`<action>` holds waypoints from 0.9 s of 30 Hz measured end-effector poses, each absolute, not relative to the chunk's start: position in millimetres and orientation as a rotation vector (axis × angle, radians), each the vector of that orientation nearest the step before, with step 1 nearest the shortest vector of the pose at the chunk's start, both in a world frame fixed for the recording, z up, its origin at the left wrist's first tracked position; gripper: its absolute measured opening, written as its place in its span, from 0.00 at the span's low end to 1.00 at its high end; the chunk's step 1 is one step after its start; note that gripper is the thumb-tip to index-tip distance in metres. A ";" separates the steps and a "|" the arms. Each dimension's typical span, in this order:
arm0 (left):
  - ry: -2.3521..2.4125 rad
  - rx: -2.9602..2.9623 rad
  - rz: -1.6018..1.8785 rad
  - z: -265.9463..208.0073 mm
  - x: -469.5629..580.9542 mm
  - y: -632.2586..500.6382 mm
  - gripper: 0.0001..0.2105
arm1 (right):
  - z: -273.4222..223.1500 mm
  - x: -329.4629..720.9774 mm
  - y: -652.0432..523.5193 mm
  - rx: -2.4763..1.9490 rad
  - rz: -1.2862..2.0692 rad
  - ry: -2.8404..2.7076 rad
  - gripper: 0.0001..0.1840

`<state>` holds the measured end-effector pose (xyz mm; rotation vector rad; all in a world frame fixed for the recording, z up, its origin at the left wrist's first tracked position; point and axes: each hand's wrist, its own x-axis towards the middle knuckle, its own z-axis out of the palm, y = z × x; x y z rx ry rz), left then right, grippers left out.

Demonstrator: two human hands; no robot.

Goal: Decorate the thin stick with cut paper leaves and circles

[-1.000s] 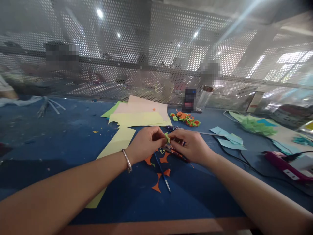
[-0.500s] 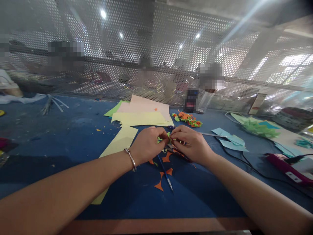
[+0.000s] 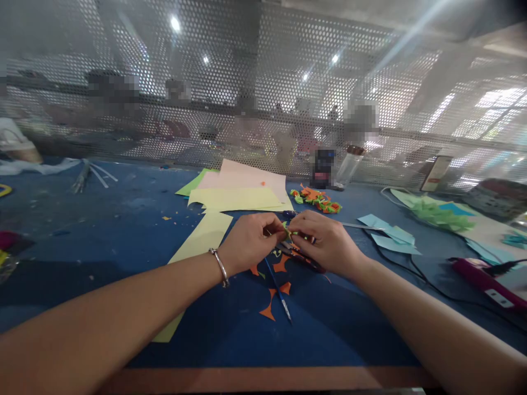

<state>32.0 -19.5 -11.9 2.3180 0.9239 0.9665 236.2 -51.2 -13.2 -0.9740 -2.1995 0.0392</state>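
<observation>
My left hand (image 3: 256, 241) and my right hand (image 3: 323, 241) meet over the middle of the table, fingertips pinched close together. Between them is a small piece of yellow-green paper (image 3: 285, 232), mostly covered by the fingers. Below my right hand lie scissors (image 3: 302, 257), partly hidden by it. A thin blue pen-like tool (image 3: 278, 289) rests on the table under the hands, its silvery tip pointing toward me. Orange paper scraps (image 3: 268, 312) are scattered around it. A pile of orange and green paper pieces (image 3: 315, 198) sits just beyond my right hand.
Yellow and pale pink sheets (image 3: 251, 181) lie behind my hands, and a yellow strip (image 3: 201, 236) runs under my left forearm. Light blue papers (image 3: 391, 235), black cables and a magenta power strip (image 3: 486, 282) are at right. A perforated metal screen (image 3: 247, 71) borders the table's far side.
Both hands stay together on the green paper, with only slight finger movement. The view has shifted very slightly.
</observation>
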 end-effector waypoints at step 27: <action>0.875 2.589 0.948 -11.5 23.0 -8.4 0.06 | -10.9 231.5 -45.0 -0.995 0.009 -2.252 0.11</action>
